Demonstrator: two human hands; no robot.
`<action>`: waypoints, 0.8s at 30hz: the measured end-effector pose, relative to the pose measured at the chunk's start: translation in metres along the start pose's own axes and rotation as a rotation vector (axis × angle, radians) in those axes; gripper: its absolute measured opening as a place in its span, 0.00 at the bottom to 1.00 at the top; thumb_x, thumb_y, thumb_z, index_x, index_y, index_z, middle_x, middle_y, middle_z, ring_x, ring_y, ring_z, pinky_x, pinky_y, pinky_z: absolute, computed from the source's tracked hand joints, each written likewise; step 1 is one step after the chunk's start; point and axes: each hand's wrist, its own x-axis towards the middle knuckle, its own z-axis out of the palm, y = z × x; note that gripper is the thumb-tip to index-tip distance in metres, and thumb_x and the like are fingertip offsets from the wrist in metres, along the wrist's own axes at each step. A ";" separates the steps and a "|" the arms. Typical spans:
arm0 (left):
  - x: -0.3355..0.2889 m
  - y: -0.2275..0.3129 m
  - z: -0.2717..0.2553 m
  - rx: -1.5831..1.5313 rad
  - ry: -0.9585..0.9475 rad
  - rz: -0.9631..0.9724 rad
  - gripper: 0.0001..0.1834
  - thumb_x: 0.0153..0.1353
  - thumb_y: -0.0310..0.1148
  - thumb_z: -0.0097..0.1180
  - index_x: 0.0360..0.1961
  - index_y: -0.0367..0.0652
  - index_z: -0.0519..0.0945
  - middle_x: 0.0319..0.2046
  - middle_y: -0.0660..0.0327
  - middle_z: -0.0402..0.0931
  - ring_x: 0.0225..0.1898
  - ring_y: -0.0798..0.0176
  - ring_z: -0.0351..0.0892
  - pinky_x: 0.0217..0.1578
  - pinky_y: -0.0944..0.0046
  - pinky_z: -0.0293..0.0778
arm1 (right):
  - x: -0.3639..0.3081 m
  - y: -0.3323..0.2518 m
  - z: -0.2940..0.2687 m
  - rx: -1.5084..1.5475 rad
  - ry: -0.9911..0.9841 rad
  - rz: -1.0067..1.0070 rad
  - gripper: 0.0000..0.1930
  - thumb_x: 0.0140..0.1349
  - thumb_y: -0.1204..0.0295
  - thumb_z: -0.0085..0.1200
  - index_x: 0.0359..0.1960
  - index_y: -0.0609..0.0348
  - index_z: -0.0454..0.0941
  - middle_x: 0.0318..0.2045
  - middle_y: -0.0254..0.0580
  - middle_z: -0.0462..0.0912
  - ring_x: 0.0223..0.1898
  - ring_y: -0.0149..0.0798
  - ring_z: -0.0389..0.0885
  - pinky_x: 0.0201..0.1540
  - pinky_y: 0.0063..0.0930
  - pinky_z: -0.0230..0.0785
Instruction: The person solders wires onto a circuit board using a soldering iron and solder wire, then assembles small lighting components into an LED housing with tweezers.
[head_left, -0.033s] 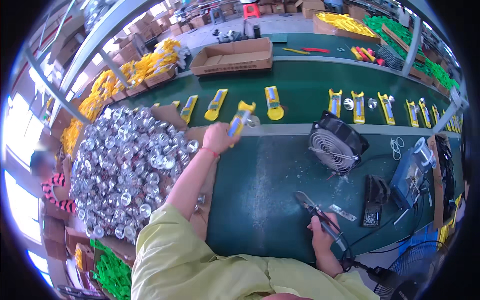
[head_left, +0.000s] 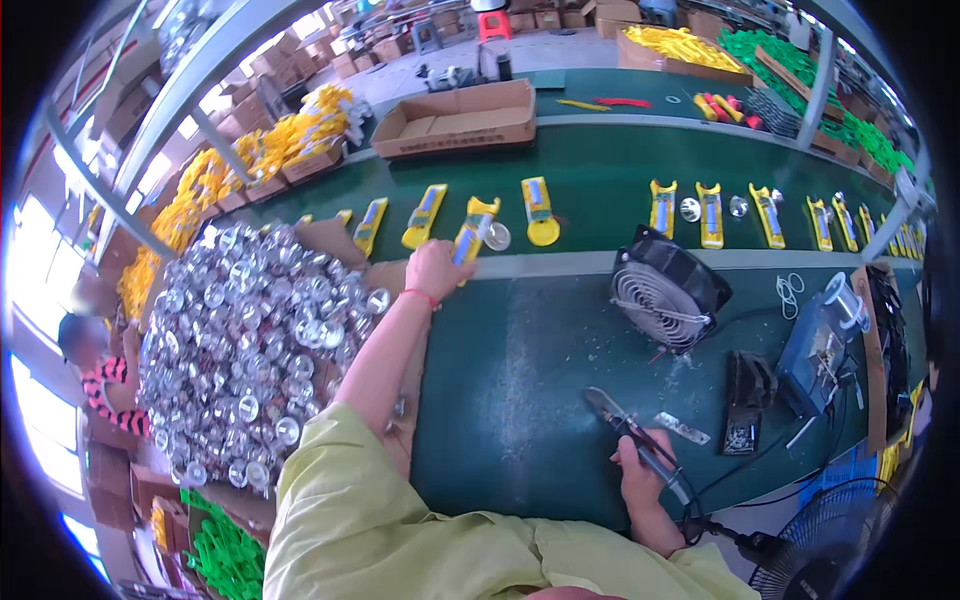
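At the near edge of the green conveyor belt, my left hand (head_left: 432, 270) has its fingers closed on the lower end of a yellow torch housing (head_left: 474, 228) with a blue part inside. A round, clear-and-silver reflector (head_left: 496, 236) sits at its right side. My right hand (head_left: 642, 472) grips a soldering iron (head_left: 655, 460) low over the green worktop, tip pointing away to the left. Beside the iron lies a small silvery strip (head_left: 683, 428). More yellow housings, such as one with a round end (head_left: 540, 212), lie along the belt.
Left of my arm is a large heap of silvery reflectors (head_left: 250, 350) on cardboard. A black fan (head_left: 670, 290) stands on the worktop, with a blue soldering station (head_left: 812, 355) and solder spool (head_left: 845, 302) farther right. An open carton (head_left: 455, 120) sits beyond the belt. A person (head_left: 105, 385) is at far left.
My left hand has brought the yellow housing slightly down and left, onto or close to the belt's edge. The whole view has shifted a little. My right hand keeps its hold on the iron.
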 end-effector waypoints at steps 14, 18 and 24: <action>0.071 0.082 0.084 0.010 0.135 -0.036 0.16 0.50 0.41 0.47 0.26 0.41 0.82 0.37 0.54 0.73 0.45 0.50 0.66 0.44 0.53 0.64 | 0.005 -0.006 0.000 0.005 0.025 0.080 0.08 0.51 0.77 0.57 0.30 0.66 0.70 0.18 0.40 0.78 0.19 0.29 0.78 0.23 0.20 0.70; -0.017 0.061 0.056 -0.015 0.099 0.147 0.11 0.47 0.37 0.49 0.19 0.41 0.78 0.32 0.54 0.72 0.39 0.50 0.68 0.39 0.53 0.64 | -0.001 -0.003 -0.003 0.052 0.016 0.077 0.09 0.52 0.78 0.56 0.32 0.66 0.70 0.19 0.40 0.77 0.19 0.28 0.77 0.23 0.20 0.70; -0.179 0.046 0.043 -0.027 0.085 0.247 0.08 0.44 0.33 0.55 0.14 0.44 0.72 0.24 0.58 0.69 0.31 0.54 0.67 0.30 0.57 0.61 | 0.001 -0.004 -0.002 0.064 0.014 0.078 0.08 0.54 0.78 0.54 0.34 0.67 0.70 0.21 0.40 0.76 0.19 0.26 0.75 0.22 0.17 0.66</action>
